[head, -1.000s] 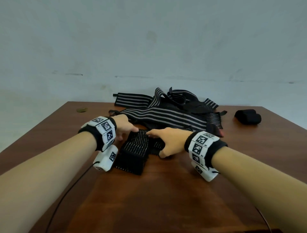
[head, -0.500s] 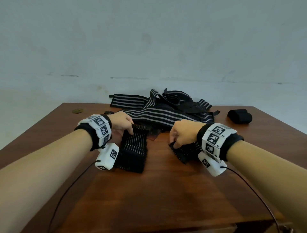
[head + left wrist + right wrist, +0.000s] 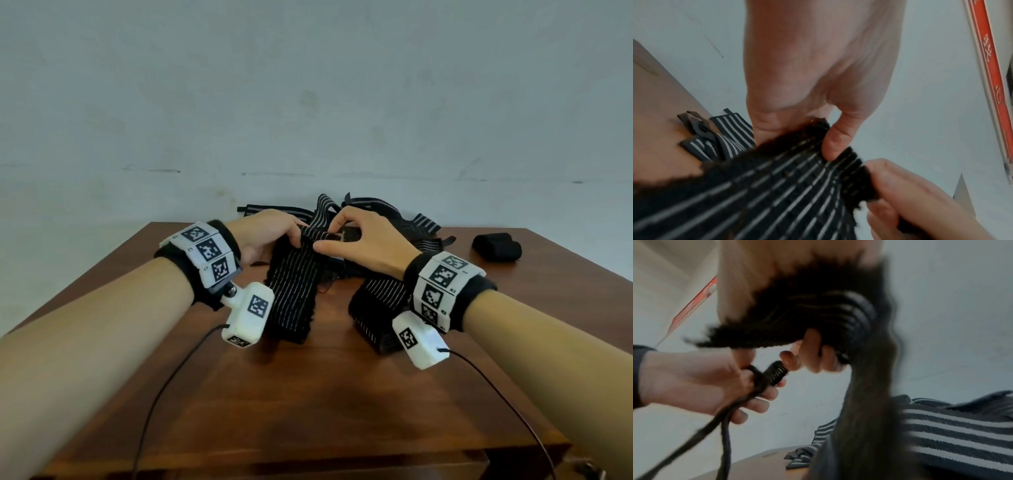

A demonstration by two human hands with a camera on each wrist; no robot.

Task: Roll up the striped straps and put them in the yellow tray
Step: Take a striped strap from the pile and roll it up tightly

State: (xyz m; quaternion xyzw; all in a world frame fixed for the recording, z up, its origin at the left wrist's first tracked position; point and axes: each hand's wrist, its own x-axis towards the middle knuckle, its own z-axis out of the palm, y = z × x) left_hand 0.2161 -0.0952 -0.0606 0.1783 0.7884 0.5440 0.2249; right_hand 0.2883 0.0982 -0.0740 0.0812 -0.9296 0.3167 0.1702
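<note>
Lifted off the table (image 3: 308, 394) since 0.5 s ago, the strap (image 3: 294, 291) now hangs between both hands above the wood, where before each hand worked its own end low on the surface. Its top edge is bunched between them. The left hand (image 3: 267, 233) pinches that edge with curled fingers; the right hand (image 3: 363, 240) pinches it beside the left, thumb and forefinger closed on the cloth. 1 length drops from the left hand to the table, its lower end touching the wood; another length lies folded under the right wrist. Just behind the hands sits the pile (image 3: 394, 216) of other striped straps, near the far edge against the wall (image 3: 308, 102). A black roll (image 3: 496, 246) lies well apart at the far right. Bare wood runs from the strap to the near edge.
</note>
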